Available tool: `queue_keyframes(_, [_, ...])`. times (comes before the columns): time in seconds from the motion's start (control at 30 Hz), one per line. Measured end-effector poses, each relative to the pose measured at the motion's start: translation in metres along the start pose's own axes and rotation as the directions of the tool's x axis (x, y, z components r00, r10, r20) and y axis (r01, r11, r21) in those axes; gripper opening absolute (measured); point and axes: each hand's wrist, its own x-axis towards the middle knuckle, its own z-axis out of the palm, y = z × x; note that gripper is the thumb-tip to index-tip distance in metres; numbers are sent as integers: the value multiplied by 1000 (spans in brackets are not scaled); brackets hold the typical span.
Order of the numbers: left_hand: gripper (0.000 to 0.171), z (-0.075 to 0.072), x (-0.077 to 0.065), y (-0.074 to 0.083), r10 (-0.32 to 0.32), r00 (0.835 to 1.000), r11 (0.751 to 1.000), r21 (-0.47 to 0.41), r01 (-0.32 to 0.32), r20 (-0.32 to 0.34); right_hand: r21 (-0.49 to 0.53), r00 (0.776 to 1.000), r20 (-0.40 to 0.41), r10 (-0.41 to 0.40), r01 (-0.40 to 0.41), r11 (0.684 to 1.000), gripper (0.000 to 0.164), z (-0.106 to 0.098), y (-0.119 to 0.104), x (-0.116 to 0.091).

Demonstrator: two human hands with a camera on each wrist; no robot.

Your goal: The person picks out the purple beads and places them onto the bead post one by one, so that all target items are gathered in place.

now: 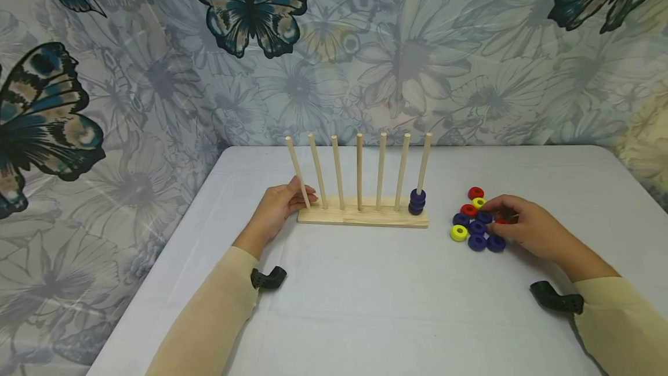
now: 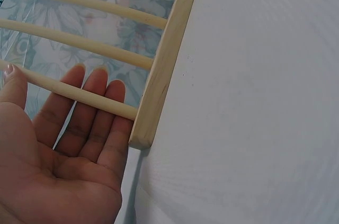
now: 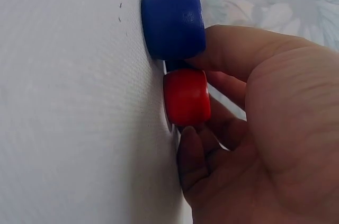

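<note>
A wooden peg rack (image 1: pixel 362 220) with several upright pegs stands on the table. My left hand (image 1: pixel 279 205) is at its left end, thumb on the leftmost peg (image 2: pixel 100 99) and fingers loosely bent behind it. Dark blue beads (image 1: pixel 417 202) are stacked low on the rightmost peg. To the right, my right hand (image 1: pixel 532 225) reaches into a loose group of beads, thumb and forefinger around a blue bead (image 1: pixel 484 217). Beneath that hand lies a red bead (image 3: pixel 187 97), beside a nearer blue bead (image 3: pixel 174 23). The right fingertips are partly hidden.
Around the right hand lie more blue beads (image 1: pixel 477 242), a yellow bead (image 1: pixel 458 233) and a red bead (image 1: pixel 475 192). A white cloth (image 1: pixel 365 295) covers the table. Butterfly-patterned fabric (image 1: pixel 334 86) hangs behind it.
</note>
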Motion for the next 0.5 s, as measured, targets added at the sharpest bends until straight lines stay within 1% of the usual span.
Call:
queue_keyframes(0.27, [72, 1, 0, 1, -3, 1000, 1000, -15, 3, -4, -15, 1000, -7, 12, -12, 1000, 35, 0, -3, 0])
queue_keyframes(0.5, [72, 1, 0, 1, 3, 1000, 1000, -4, -3, 0, -10, 1000, -4, 31, -31, 999, 36, -1, -6, 0])
